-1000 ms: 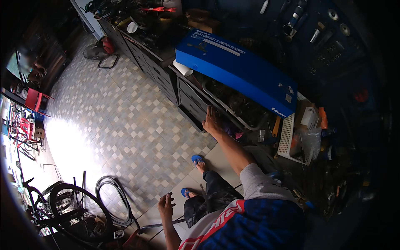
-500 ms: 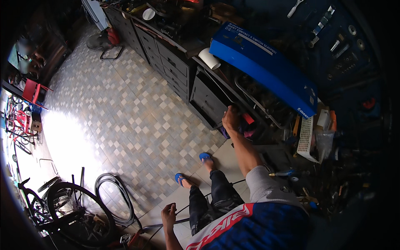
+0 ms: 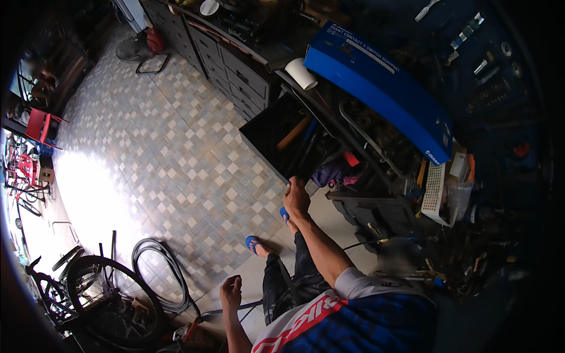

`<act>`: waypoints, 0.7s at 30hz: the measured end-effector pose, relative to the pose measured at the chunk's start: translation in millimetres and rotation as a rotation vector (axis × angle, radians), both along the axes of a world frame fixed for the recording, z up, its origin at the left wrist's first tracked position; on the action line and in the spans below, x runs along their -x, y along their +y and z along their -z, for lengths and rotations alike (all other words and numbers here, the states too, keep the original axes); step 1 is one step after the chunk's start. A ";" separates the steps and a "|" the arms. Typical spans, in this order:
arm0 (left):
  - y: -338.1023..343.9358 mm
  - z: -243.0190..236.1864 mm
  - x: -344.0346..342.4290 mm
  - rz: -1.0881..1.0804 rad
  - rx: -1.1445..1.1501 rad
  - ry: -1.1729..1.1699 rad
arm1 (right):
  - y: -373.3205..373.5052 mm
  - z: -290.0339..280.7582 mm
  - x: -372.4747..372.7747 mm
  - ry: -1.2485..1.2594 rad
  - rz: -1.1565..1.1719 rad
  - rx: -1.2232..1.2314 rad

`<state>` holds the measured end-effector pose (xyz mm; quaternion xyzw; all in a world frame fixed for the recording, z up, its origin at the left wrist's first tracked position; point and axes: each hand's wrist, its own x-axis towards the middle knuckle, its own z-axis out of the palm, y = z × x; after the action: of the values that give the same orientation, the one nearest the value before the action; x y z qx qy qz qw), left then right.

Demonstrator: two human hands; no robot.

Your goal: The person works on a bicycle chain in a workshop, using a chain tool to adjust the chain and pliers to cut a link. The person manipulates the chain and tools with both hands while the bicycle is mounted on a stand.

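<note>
The black drawer (image 3: 262,149) stands open below the blue carton (image 3: 376,85); a brown handle (image 3: 294,132) lies inside; my right hand (image 3: 296,199) is clamped on the drawer's corner; my left hand (image 3: 231,292) hangs curled; whether its fingers touch, I cannot tell.

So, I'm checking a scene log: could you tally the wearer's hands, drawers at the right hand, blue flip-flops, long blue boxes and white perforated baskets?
Wearer's hands: 2 (left hand, right hand)
Drawer at the right hand: 1
Blue flip-flops: 2
Long blue box: 1
White perforated basket: 1
Total: 7
</note>
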<state>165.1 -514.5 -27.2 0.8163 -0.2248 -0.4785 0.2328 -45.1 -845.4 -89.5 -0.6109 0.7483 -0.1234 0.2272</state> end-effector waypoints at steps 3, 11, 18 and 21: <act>1.6 11.8 7.5 0.085 -0.036 -0.025 | -2.0 1.3 3.7 0.003 -0.060 -0.014; -9.9 8.7 26.5 0.091 -0.065 -0.017 | -11.4 -23.6 16.5 0.050 -0.237 -0.151; -17.8 8.1 35.7 0.089 -0.014 -0.022 | -15.7 -47.2 36.5 0.095 -0.391 -0.250; -17.5 12.8 39.5 0.080 -0.018 -0.016 | -17.3 -48.1 43.6 0.121 -0.466 -0.238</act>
<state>125.6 -532.0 -40.0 0.8125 -0.2549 -0.4828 0.2044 -88.8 -862.7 -41.4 -0.7418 0.6092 0.0578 0.2745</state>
